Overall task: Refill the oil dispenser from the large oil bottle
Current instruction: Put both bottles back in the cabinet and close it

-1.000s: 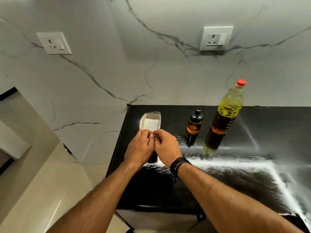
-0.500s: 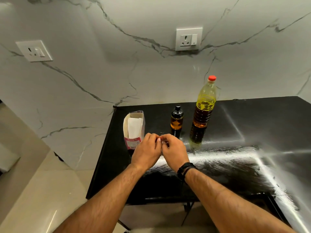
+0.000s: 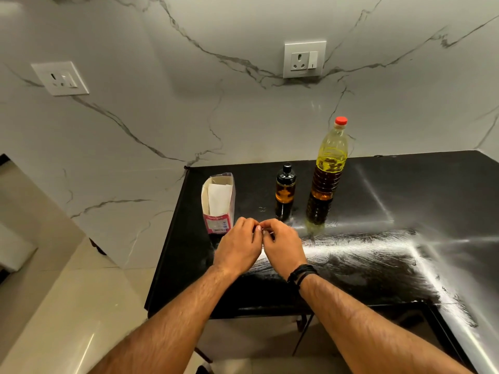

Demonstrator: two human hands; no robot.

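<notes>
Head view: the large oil bottle (image 3: 328, 174) stands upright on the black counter (image 3: 405, 211), red cap on, about two-thirds full; judged heavy, with a smooth and possibly slippery wall, so grip the ribbed mid-body. Just left of it stands the oil dispenser (image 3: 285, 191), capped, roughly half full, probably light. Further left, an open carton (image 3: 218, 203) holds white paper. In front of the dispenser, left hand (image 3: 239, 248) and right hand (image 3: 285, 248) meet, fingers curled; whether they pinch anything cannot be told.
</notes>
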